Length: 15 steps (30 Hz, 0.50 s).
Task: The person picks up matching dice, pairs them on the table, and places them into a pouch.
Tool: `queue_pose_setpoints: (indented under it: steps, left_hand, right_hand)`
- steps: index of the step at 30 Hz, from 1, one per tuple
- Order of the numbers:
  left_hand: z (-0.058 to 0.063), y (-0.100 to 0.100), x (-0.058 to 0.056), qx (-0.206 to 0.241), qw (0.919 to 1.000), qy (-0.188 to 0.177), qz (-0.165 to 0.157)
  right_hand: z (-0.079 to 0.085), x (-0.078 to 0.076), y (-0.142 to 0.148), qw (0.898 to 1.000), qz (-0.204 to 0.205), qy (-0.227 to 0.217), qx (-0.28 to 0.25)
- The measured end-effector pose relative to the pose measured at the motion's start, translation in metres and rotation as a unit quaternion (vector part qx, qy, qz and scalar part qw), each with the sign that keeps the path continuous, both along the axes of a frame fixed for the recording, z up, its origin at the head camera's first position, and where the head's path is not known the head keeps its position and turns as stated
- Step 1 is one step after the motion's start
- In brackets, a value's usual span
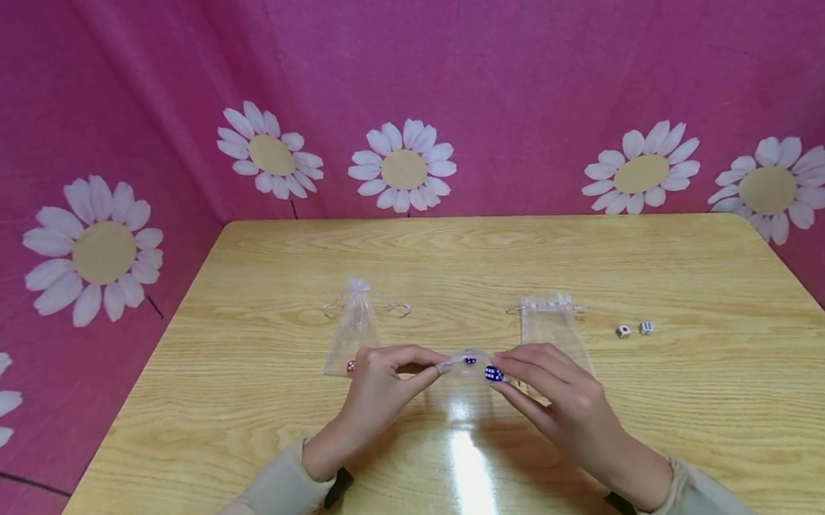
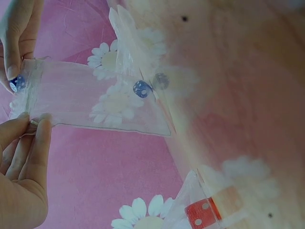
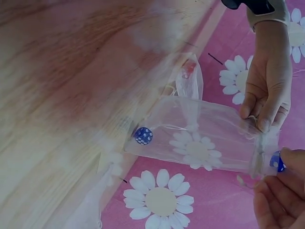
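My left hand pinches the top edge of a sheer white drawstring bag, which hangs upright above the table. One blue die lies at the bottom inside this bag. Between thumb and fingers my right hand holds a second blue die with white pips, right at the bag's mouth. Behind my left hand lies another sheer bag, drawn narrow at its neck, with a red die in it. A third sheer bag lies flat behind my right hand.
Two white dice, one showing a red pip and the other dark pips, sit to the right of the flat bag. The wooden table meets a pink curtain with daisies at its back edge.
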<state>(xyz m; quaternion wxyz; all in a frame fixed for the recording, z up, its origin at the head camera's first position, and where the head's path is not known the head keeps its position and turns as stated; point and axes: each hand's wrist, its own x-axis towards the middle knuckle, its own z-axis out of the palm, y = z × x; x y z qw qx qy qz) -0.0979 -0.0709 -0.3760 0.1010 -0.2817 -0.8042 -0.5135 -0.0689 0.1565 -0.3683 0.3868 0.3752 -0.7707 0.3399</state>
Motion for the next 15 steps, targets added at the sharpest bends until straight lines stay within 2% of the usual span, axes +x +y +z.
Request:
queue_pose_setpoints:
  steps: [15]
  left_hand:
    - [0.0002, -0.0005, 0.0005, -0.003, 1.0, -0.001, 0.005]
  right_hand:
    - [-0.0039, -0.0034, -0.0002, 1.0, -0.009, -0.006, 0.013]
